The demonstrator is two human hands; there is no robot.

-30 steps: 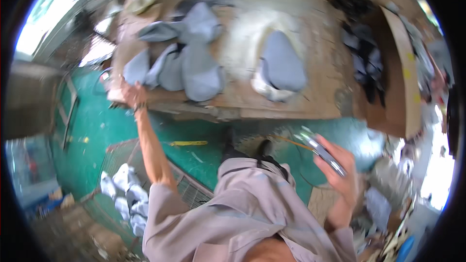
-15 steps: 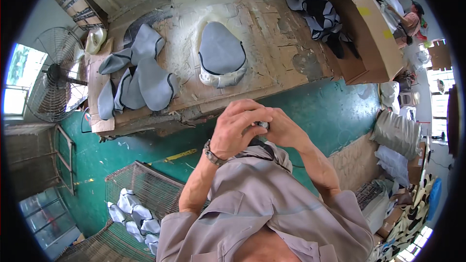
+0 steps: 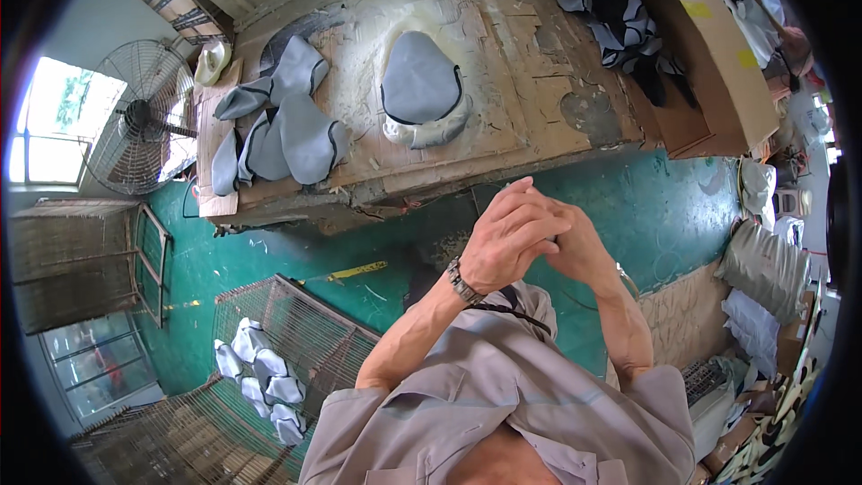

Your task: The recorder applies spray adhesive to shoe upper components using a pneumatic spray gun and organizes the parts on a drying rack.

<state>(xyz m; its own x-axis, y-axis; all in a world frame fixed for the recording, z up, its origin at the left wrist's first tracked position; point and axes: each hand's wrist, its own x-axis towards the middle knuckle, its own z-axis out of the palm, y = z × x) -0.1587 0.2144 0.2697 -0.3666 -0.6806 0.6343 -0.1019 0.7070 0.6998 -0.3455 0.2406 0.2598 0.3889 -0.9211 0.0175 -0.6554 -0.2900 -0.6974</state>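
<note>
Held together in front of my body, past the table's near edge, are my left hand and my right hand. Their fingers are curled and overlap, closed round something small. Only a dark grey bit of it shows between them, so its kind is hidden. A watch circles my left wrist. Beyond my hands, a grey fabric cover with black edging sits over a pale foam-like form on the table. Several more grey covers lie in a pile to its left.
The worn table is covered in patched cardboard. At its right stands a large open cardboard box, with dark and grey covers beside its wall. A fan stands at the left. A wire rack holds several grey pieces at lower left.
My joined hands have shifted to the right and closed more tightly over the small thing, which showed more before. The view has turned slightly. The covers on the table stay put.
</note>
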